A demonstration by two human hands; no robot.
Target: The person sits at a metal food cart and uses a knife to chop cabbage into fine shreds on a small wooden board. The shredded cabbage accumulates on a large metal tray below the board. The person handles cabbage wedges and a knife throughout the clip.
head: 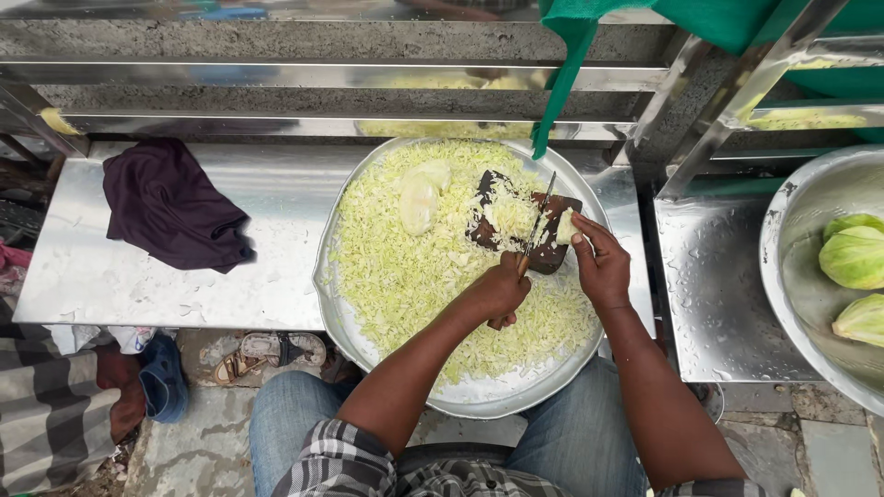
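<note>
Head view looking straight down: the left hand point(497, 293) is wrapped tight around the wooden handle of a knife point(537, 224), forearm coming up from the lower left at a slant, wrist pretty much straight. The knife's long axis runs from the handle near the person up and slightly to the right, tip pointing away from them toward the far rim of the tray, blade edge down on the board. The right hand point(603, 267) sits just right of the blade, fingers curled and pinching down on a small cabbage piece point(564, 225), forearm coming in from the lower right. So the two hands are close together but not touching, the blade between them.

All of it happens on a dark cutting board point(552, 253) that lies in the right part of a big round steel tray point(479, 396), heaped with shredded cabbage point(396, 267). A bigger cabbage chunk point(420, 195) rests in the shreds left of the board.

Further out: a dark purple cloth point(170, 204) on the steel counter point(276, 276) to the left, and a steel bowl point(783, 267) with whole green cabbages point(853, 256) on the right. Sandals point(272, 352) on the ground below.
</note>
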